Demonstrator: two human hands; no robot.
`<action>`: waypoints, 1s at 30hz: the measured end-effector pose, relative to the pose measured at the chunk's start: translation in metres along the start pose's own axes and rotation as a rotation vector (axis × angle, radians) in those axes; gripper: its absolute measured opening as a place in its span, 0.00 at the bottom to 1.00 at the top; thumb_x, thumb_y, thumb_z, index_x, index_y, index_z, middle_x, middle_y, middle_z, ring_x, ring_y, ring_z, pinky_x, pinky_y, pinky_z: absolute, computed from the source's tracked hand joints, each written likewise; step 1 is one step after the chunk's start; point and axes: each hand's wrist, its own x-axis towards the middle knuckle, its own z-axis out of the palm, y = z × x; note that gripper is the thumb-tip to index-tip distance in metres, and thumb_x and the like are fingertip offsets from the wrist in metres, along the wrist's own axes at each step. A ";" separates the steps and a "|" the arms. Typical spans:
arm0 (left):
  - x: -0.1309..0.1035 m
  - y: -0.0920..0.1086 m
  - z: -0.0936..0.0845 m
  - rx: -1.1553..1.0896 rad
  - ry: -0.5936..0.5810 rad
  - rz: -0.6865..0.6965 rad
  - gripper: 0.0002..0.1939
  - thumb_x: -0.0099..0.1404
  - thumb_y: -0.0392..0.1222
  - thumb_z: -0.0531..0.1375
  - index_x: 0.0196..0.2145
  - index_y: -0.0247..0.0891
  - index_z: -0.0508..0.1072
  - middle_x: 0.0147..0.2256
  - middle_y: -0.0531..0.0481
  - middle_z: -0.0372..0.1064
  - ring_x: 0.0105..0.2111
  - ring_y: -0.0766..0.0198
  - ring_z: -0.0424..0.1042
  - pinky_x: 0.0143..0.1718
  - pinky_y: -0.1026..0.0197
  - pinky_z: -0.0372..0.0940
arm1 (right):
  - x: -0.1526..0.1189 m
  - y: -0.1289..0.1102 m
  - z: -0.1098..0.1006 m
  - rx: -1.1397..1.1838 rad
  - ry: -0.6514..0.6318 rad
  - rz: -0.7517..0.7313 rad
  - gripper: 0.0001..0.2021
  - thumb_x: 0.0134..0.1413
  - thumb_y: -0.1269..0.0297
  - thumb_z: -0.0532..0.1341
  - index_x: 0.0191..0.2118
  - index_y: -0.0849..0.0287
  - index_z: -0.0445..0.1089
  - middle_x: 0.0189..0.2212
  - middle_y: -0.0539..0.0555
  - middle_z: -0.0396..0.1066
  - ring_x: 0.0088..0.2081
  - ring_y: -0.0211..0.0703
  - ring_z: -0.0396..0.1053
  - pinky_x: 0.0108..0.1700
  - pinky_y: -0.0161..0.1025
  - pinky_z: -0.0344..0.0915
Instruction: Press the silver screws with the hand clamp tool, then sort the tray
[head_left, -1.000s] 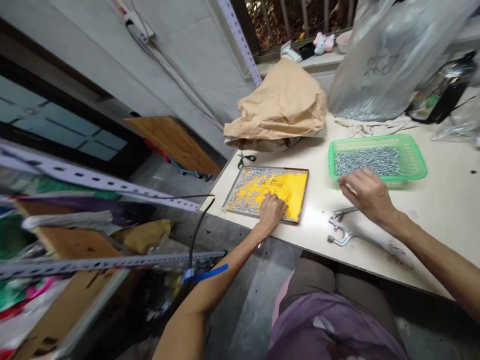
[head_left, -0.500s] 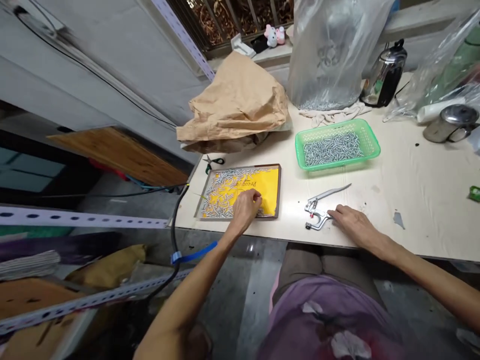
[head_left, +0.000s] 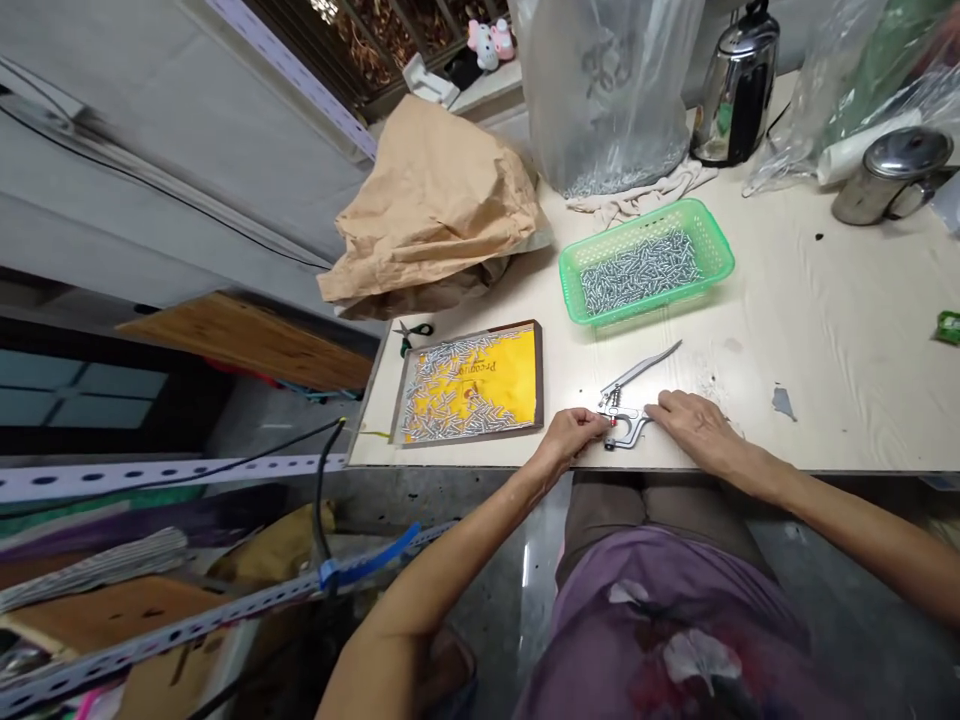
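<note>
Keep the pliers (head_left: 639, 421) steady — right hand (head_left: 694, 428) closed on them, left hand (head_left: 571, 433) pinched at the jaws, its content unclear.

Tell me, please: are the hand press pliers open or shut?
Open: the hand press pliers have their long handle angled away from the right hand, with a wide gap between.

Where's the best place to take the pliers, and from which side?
Come from the right and close around both handles, I'd say. The pliers lie with the jaws leftward; the upper handle slants up and away, leaving a gap for wrapping. The right hand covers the lower side, while the left hand occupies the jaw end.
</note>
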 end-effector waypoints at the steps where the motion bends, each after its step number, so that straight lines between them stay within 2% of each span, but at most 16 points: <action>1: 0.000 -0.001 0.001 0.001 -0.007 0.002 0.09 0.51 0.41 0.66 0.24 0.32 0.72 0.15 0.60 0.59 0.12 0.78 0.48 0.13 0.69 0.42 | -0.001 0.000 0.000 0.004 0.004 -0.003 0.13 0.58 0.79 0.52 0.42 0.60 0.69 0.35 0.56 0.68 0.36 0.44 0.64 0.34 0.39 0.55; 6: -0.001 -0.006 0.003 0.030 -0.019 -0.018 0.14 0.49 0.45 0.68 0.22 0.33 0.70 0.14 0.61 0.57 0.12 0.78 0.47 0.13 0.68 0.40 | 0.000 0.002 0.000 0.013 -0.011 -0.010 0.12 0.58 0.79 0.52 0.42 0.60 0.69 0.36 0.57 0.68 0.36 0.45 0.63 0.34 0.39 0.54; 12: 0.000 -0.010 0.002 0.073 -0.034 0.002 0.13 0.51 0.45 0.67 0.23 0.32 0.71 0.13 0.62 0.54 0.13 0.78 0.46 0.15 0.68 0.41 | 0.000 0.000 0.004 0.018 0.007 -0.012 0.12 0.56 0.80 0.54 0.43 0.61 0.69 0.36 0.57 0.68 0.35 0.45 0.62 0.33 0.39 0.52; 18: 0.004 -0.010 -0.003 0.165 -0.106 -0.029 0.09 0.54 0.41 0.65 0.24 0.31 0.73 0.15 0.60 0.60 0.12 0.77 0.49 0.15 0.68 0.42 | 0.000 -0.002 0.005 0.005 0.030 -0.011 0.11 0.58 0.79 0.53 0.40 0.60 0.69 0.34 0.56 0.66 0.34 0.44 0.61 0.33 0.39 0.50; 22: 0.004 -0.011 -0.004 0.200 -0.163 -0.038 0.11 0.55 0.39 0.64 0.20 0.32 0.70 0.14 0.59 0.60 0.11 0.76 0.50 0.14 0.68 0.44 | -0.002 0.000 0.009 0.014 0.075 -0.038 0.10 0.57 0.80 0.54 0.38 0.60 0.68 0.33 0.55 0.66 0.33 0.43 0.59 0.33 0.39 0.48; 30: 0.003 -0.018 -0.002 0.300 -0.176 0.018 0.14 0.56 0.39 0.62 0.16 0.35 0.66 0.11 0.61 0.54 0.11 0.76 0.50 0.15 0.69 0.45 | -0.003 0.003 0.022 -0.049 0.216 -0.102 0.10 0.57 0.81 0.54 0.36 0.61 0.69 0.30 0.54 0.65 0.31 0.42 0.58 0.32 0.39 0.48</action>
